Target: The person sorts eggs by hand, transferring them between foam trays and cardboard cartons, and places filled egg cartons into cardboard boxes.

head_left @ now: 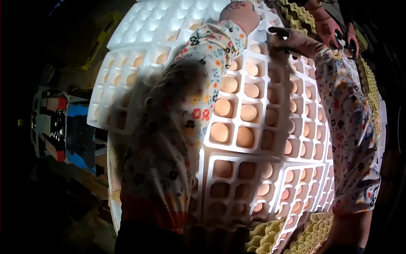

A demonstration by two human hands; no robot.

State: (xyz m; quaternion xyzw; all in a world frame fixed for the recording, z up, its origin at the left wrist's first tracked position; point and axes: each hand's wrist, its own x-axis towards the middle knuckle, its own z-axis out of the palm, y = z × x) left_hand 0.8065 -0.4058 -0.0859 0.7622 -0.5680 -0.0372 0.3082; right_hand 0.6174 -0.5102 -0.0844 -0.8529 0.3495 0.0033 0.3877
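Note:
My left hand (240, 16), in a pink glove below a floral sleeve, reaches over the far part of the white foam trays (243, 151); its fingers are out of sight beyond the top edge. Brown eggs (248, 112) sit in the square cells beneath and beside my arms. To the right, my right hand (294, 41), gloved in pink with dark fingertips, hovers over the trays with thumb and fingers curved apart. A roundish object beside its fingertips is too shadowed to make out.
A co-worker's gloved hands (327, 28) are at the upper right, near more eggs. Yellowish egg cartons (368, 80) line the right side, and others (264, 237) lie at the bottom. A blue and red machine (80, 135) stands at the left.

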